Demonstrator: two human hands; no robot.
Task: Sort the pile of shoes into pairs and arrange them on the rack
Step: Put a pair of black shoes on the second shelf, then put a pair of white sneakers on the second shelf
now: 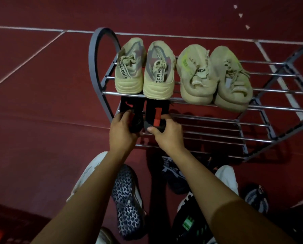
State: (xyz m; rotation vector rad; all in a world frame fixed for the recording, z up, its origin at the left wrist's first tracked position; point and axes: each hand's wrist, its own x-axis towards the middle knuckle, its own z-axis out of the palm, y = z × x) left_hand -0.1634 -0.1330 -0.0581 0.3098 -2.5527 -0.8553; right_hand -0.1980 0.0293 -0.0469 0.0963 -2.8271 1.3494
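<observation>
Fingers: those of the left hand (123, 129) curl round the heel of the left black shoe (131, 113); the right hand (166, 132) grips the heel of the right black shoe (155, 115), thumb on its near end, fingers wrapped over the far side.
Black pair: dark fabric with red patches, side by side on the rack's lower tier at its left end; toes hidden under the upper tier.
Rack: rack (217, 93) of thin shiny metal rods between grey curved end frames, two tiers; the right end frame is cut off by the picture's edge.
Upper tier, left: pair of lettered beige trainers (144, 74), chunky ribbed soles, printed heel straps, heels towards the near side.
Upper tier, right: pair of knit beige trainers (214, 78), soft and crumpled, with green marks, touching each other.
Floor: dark red floor (41, 85) with pale joint lines.
Pile: near the rack, an upturned shoe (127, 203) shows a grey knobbed sole; other dark shoes, one with green patches (189, 224), lie in shadow, partly behind the forearms and hard to make out.
Near left corner: red basket (4, 226), cut off, with a gridded surface.
</observation>
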